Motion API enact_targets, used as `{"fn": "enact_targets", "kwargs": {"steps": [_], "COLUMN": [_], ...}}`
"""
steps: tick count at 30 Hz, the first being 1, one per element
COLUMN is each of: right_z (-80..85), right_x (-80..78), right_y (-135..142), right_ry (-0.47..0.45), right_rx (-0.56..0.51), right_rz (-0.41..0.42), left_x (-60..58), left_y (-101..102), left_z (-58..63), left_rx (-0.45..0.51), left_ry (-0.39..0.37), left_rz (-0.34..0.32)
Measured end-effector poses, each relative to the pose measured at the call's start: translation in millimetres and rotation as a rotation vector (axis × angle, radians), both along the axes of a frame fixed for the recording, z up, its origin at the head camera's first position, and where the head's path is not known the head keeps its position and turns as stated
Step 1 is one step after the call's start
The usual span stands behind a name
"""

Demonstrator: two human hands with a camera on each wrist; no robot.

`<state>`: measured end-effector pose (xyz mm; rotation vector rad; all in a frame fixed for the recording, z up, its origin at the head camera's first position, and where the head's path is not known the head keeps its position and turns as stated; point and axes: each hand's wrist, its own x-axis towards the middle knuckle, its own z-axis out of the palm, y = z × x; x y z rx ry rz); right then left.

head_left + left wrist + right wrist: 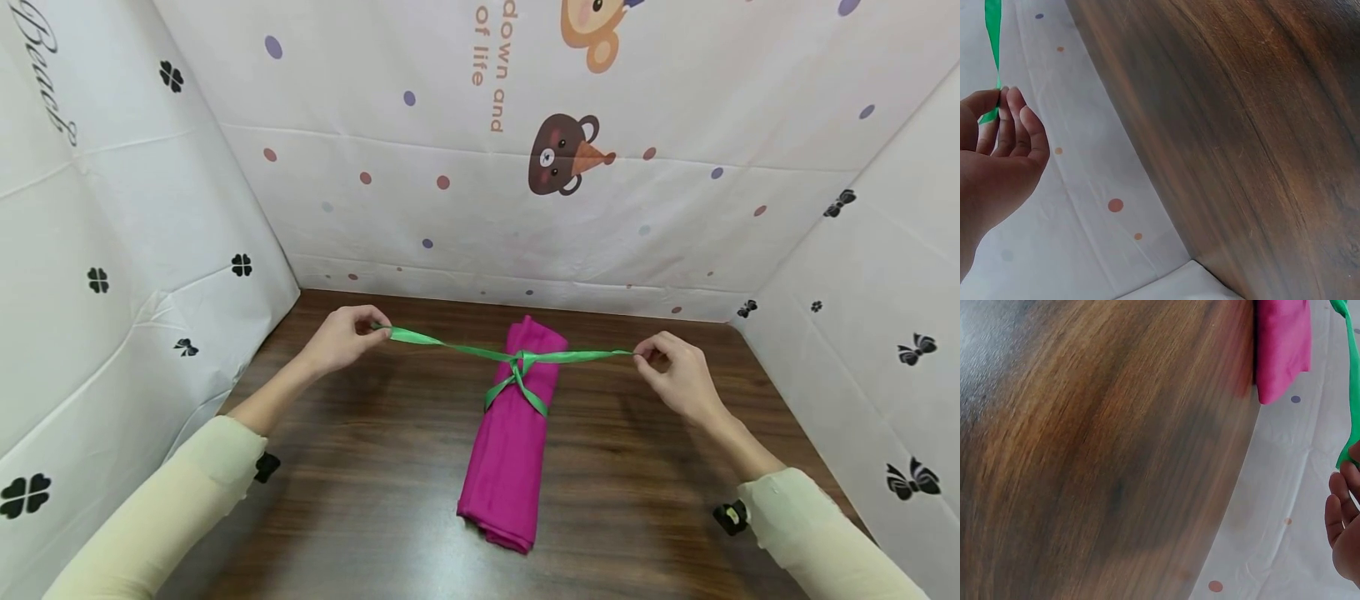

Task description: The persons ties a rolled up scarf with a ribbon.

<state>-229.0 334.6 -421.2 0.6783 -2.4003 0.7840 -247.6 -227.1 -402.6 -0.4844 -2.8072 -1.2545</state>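
Note:
A rolled magenta cloth (pixel 506 467) lies lengthwise on the wooden table, with a green ribbon (pixel 577 357) crossed round its upper half and knotted on top. Left of the roll, my left hand (pixel 341 340) pinches one ribbon end between thumb and fingers; the left wrist view shows the tip of the ribbon (pixel 989 116) poking out below that pinch. On the other side my right hand (pixel 678 375) pinches the opposite end. Both ribbon ends stretch out sideways, raised off the table. In the right wrist view my right hand (pixel 1347 512) is partly cut off by the frame edge.
The dark wooden table (pixel 375 500) is bounded at the back by a white printed sheet (pixel 450 208). More white sheeting hangs at the left (pixel 112 208) and at the right (pixel 862 317). A small black device sits at each sleeve cuff.

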Motion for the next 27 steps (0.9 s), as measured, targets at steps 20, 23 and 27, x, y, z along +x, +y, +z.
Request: {"fn": "enact_targets", "kwargs": {"steps": [20, 23, 27], "right_z": [-8.3, -7.9, -9.2], "right_x": [5.6, 6.2, 7.2], "right_y": [12.3, 13.4, 15.6], "right_ry": [-0.032, -0.024, -0.03], "right_rx": [0.03, 0.036, 0.048], "right_rz": [0.013, 0.016, 0.005], "left_x": [4.1, 3.2, 2.6], "left_y": [-15.3, -17.8, -20.9], "left_z": [-4.7, -5.6, -6.3], "left_rx": [-0.039, -0.047, -0.054], "left_ry": [-0.033, -0.037, -0.036], "left_rz": [0.012, 0.023, 0.031]}}
